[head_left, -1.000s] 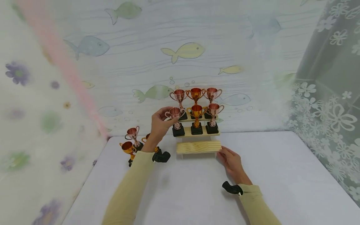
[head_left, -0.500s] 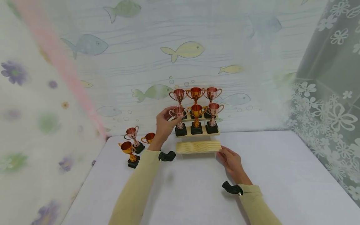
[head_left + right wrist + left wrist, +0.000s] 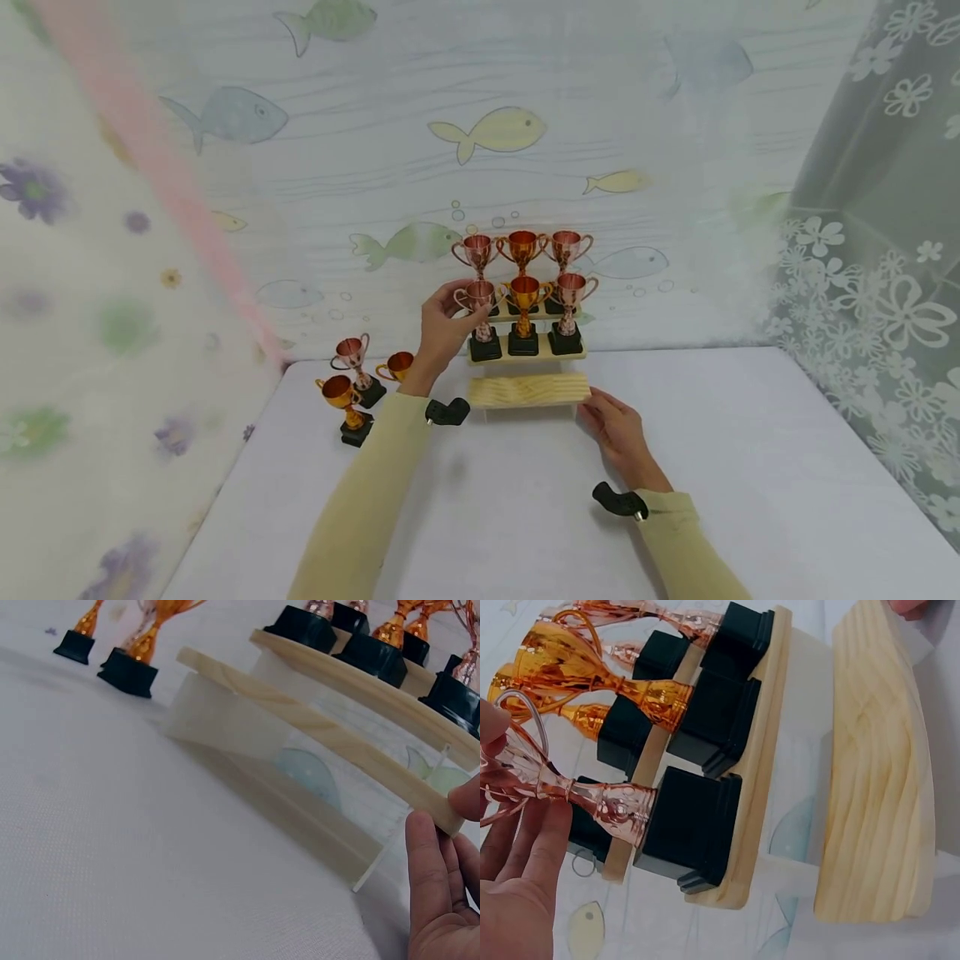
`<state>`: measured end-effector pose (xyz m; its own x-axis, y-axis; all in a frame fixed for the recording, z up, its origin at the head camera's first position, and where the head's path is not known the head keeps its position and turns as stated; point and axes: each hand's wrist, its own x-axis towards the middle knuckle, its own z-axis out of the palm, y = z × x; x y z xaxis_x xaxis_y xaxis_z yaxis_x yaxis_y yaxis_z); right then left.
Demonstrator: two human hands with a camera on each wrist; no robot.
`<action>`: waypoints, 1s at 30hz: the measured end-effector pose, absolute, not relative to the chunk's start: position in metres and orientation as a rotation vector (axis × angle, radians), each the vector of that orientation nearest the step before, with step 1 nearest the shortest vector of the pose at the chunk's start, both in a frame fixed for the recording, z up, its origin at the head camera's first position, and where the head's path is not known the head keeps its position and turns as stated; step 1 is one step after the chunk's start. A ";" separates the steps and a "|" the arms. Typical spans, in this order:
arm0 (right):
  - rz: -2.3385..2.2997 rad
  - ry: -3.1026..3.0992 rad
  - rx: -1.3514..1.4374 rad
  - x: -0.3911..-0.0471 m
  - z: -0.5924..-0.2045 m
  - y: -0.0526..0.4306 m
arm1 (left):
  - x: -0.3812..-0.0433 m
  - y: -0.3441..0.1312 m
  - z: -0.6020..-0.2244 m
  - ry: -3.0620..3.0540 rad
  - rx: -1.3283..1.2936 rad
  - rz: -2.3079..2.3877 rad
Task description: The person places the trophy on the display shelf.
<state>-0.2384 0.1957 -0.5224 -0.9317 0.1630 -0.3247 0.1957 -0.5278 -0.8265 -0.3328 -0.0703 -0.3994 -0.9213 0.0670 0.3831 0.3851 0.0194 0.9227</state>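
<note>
A rose-gold trophy cup [image 3: 483, 330] with a black base stands at the left end of the middle step of a tiered wooden display stand [image 3: 877, 772]. My left hand [image 3: 441, 332] holds it by the cup, thumb in front and fingers behind. Beside it on that step are a gold trophy [image 3: 525, 292] and another rose-gold trophy [image 3: 572, 288]. My right hand [image 3: 618, 433] pinches the right end of the bottom step [image 3: 315, 724], thumb on top and fingers below. That step bears no trophy. Three trophies [image 3: 522, 243] fill the top step, their bases partly hidden.
On the white table [image 3: 495, 517], left of the stand, are a gold trophy [image 3: 337, 390], a rose-gold trophy [image 3: 350, 353] and another gold trophy [image 3: 397, 365], partly hidden by the left arm. A fish-patterned cloth [image 3: 315, 208] hangs close behind the stand.
My left hand has moved right with the rose-gold trophy, bringing its base from the middle step's left edge closer to the gold trophy. My right hand has stayed in place.
</note>
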 end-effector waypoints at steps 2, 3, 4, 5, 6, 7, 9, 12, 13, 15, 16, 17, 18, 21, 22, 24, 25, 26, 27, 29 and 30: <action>-2.665 1.514 0.574 -0.238 -0.523 0.196 | -0.332 -0.073 -0.400 -2.084 -0.479 -2.004; -2.665 1.514 0.572 -0.239 -0.523 0.195 | -0.332 -0.074 -0.401 -2.102 -0.478 -1.998; -2.667 1.511 0.575 -0.239 -0.523 0.195 | -0.330 -0.075 -0.401 -2.114 -0.479 -1.991; -2.664 1.512 0.571 -0.239 -0.523 0.195 | -0.328 -0.077 -0.401 -2.122 -0.479 -1.979; -2.666 1.508 0.577 -0.239 -0.524 0.195 | -0.326 -0.079 -0.401 -2.124 -0.481 -1.965; -2.666 1.507 0.574 -0.239 -0.524 0.195 | -0.323 -0.082 -0.400 -2.131 -0.482 -1.934; -2.666 1.503 0.571 -0.240 -0.525 0.195 | -0.314 -0.088 -0.398 -2.137 -0.494 -1.859; -2.671 1.497 0.582 -0.240 -0.526 0.195 | -0.297 -0.100 -0.393 -2.093 -0.560 -1.743; -2.666 1.501 0.574 -0.240 -0.526 0.196 | -0.291 -0.105 -0.392 -2.052 -0.596 -1.710; -2.663 1.502 0.577 -0.240 -0.526 0.196 | -0.281 -0.118 -0.389 -1.937 -0.670 -1.670; -2.661 1.498 0.585 -0.240 -0.526 0.196 | -0.276 -0.125 -0.387 -1.870 -0.708 -1.655; -2.654 1.502 0.580 -0.240 -0.526 0.197 | -0.273 -0.133 -0.385 -1.801 -0.742 -1.646; -2.650 1.500 0.578 -0.240 -0.526 0.197 | -0.270 -0.141 -0.384 -1.743 -0.770 -1.639; -2.647 1.496 0.584 -0.240 -0.526 0.197 | -0.262 -0.167 -0.381 -1.669 -0.790 -1.602; -2.649 1.496 0.580 -0.239 -0.526 0.197 | -0.260 -0.176 -0.380 -1.667 -0.782 -1.594; -2.659 1.489 0.582 -0.239 -0.525 0.197 | -0.255 -0.194 -0.379 -1.692 -0.745 -1.569; -2.660 1.487 0.585 -0.239 -0.525 0.197 | -0.253 -0.203 -0.380 -1.710 -0.714 -1.554; -2.662 1.487 0.587 -0.239 -0.525 0.197 | -0.250 -0.212 -0.381 -1.730 -0.683 -1.539; -2.659 1.489 0.583 -0.239 -0.525 0.197 | -0.247 -0.221 -0.384 -1.753 -0.643 -1.523; -2.658 1.484 0.590 -0.238 -0.524 0.197 | -0.241 -0.238 -0.392 -1.803 -0.554 -1.485; -2.656 1.484 0.593 -0.239 -0.523 0.197 | -0.239 -0.246 -0.397 -1.831 -0.496 -1.477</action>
